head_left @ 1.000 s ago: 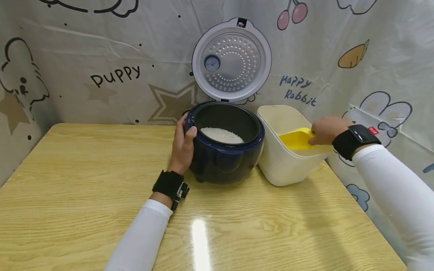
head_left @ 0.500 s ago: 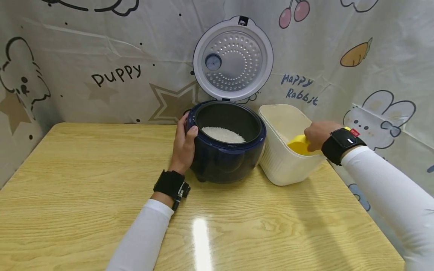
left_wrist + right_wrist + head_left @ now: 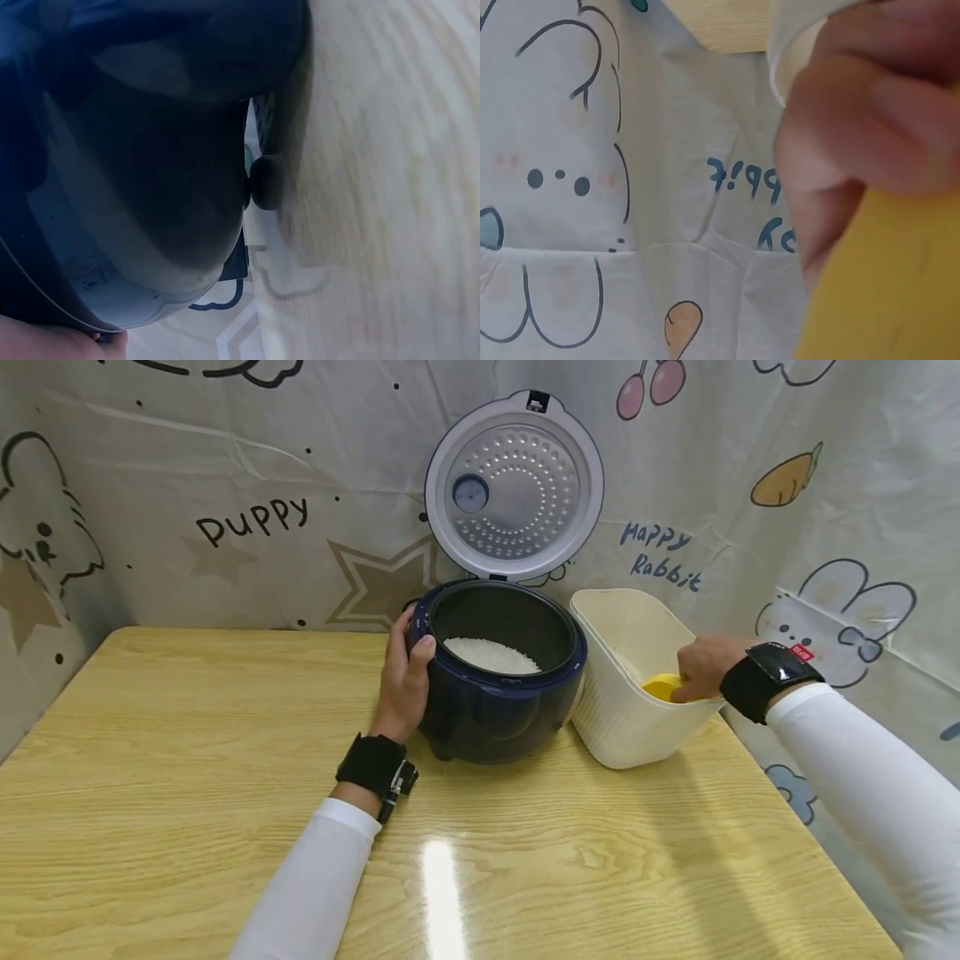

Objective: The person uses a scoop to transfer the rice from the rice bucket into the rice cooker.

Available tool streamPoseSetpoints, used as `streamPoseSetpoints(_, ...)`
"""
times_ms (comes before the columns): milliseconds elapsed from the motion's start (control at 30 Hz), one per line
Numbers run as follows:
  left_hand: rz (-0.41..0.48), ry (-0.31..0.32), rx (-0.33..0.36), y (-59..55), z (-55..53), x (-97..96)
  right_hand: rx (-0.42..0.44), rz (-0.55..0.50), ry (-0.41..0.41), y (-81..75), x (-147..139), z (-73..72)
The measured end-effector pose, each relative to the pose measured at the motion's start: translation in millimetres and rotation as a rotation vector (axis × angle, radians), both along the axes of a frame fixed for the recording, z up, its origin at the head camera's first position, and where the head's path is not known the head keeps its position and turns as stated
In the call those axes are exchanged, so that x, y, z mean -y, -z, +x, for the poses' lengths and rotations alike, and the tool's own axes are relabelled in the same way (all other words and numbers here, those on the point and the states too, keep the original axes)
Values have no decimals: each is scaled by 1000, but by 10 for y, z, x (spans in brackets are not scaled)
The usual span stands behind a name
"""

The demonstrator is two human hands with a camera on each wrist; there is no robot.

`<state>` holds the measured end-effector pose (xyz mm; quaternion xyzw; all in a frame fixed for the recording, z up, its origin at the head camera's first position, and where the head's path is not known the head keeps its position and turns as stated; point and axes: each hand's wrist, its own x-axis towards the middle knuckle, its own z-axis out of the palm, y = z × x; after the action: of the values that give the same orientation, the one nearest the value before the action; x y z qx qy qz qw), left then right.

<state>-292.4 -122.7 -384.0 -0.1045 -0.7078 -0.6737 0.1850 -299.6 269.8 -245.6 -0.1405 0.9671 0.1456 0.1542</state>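
Observation:
A dark blue rice cooker (image 3: 491,722) stands on the table with its lid (image 3: 521,485) raised. White rice (image 3: 491,656) lies in its pot. My left hand (image 3: 402,689) holds the cooker's left side, thumb near the rim; the cooker's glossy body (image 3: 150,150) fills much of the left wrist view. To the right of the cooker is a tall cream bin (image 3: 622,722). My right hand (image 3: 708,668) grips a yellow scoop (image 3: 660,687) over the bin's right side, the scoop's front part dipping inside and mostly hidden. In the right wrist view, the fingers curl around the yellow scoop (image 3: 892,277).
The wooden table (image 3: 187,777) extends to the left and front, its right edge running just past the bin. Behind it hangs a printed curtain (image 3: 262,443), close to the raised lid.
My right hand has lowered the yellow scoop deeper into the bin, so less of it shows. The left hand keeps its hold on the rice cooker.

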Motion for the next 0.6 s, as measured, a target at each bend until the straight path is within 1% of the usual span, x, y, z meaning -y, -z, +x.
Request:
streamPoseSetpoints(100,0,-1,3,1,-3,6,49,-25,28,0,42,-15)
streamPoseSetpoints(200,3,7,7,5,-3,7,116,-29,83,-16,87,-36)
streamPoseSetpoints(433,16,4,-27,-21,-15,10,250,-71,172,-23,123,-131)
streamPoseSetpoints(500,15,4,-25,-19,-13,11,287,-86,186,0,119,-163)
streamPoseSetpoints(600,14,9,-18,-15,-4,4,316,-100,177,54,104,-204)
